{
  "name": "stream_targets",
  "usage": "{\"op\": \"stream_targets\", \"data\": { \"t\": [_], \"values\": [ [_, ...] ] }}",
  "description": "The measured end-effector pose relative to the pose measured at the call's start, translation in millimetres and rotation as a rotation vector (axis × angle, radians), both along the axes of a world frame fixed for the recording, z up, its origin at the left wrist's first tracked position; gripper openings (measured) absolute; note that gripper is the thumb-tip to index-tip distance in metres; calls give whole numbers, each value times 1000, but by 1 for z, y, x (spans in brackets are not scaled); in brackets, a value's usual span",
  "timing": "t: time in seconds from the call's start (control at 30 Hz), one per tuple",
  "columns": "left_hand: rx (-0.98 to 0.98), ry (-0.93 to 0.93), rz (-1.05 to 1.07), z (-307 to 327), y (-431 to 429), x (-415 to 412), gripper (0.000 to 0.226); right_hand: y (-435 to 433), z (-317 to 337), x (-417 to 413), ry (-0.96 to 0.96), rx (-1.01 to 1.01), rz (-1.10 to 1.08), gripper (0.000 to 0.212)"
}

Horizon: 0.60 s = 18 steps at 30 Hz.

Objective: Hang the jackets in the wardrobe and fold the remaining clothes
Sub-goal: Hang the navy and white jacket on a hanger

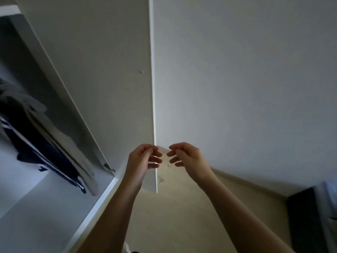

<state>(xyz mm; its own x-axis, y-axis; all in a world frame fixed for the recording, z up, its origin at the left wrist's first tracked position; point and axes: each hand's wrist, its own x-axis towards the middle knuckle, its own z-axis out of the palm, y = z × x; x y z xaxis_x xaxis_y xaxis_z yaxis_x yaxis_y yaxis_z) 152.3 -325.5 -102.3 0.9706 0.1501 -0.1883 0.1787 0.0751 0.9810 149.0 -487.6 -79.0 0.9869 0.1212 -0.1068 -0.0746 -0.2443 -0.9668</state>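
Forearms are held out from the bottom of the view, and the left hand (144,159) and right hand (184,156) are raised close together, fingertips facing but apart. Both hands are loosely curled, and nothing is seen to be gripped. A faint pale patch between the fingertips is too blurred to be identified.

Just beyond the hands, the outer edge of the open wardrobe door (109,88) is seen end-on, with the wall (237,70) to the right of it. Well to the left of the left hand, a navy jacket with white stripes (36,143) and a grey garment (27,103) are already hung inside the wardrobe. No clothes waiting to be folded are in view.

Several risks are judged from this. If the door is swung shut with the fingers this near its edge, they could be pinched or knocked. A hem of the hung garments could be trapped near the hinge (109,168) should it hang past the opening. A turn to the right could bring a leg against the dark furniture (306,216) low on that side.
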Motion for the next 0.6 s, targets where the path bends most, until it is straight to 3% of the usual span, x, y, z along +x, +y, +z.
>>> {"op": "stream_targets", "data": {
  "t": [0.17,0.3,0.43,0.6],
  "values": [
    [-9,-33,-105,9,-58,0,25,-62,5,-25,6,3,-117,27],
    [-3,-85,-86,11,-50,3,24,-61,1,-23,37,-9,-107,26],
    [48,-75,113,7,16,2,24,-11,-2,-2,55,-34,18,29],
    [57,-4,380,-10,162,-8,23,106,0,34,32,-78,287,32]
  ]
}}
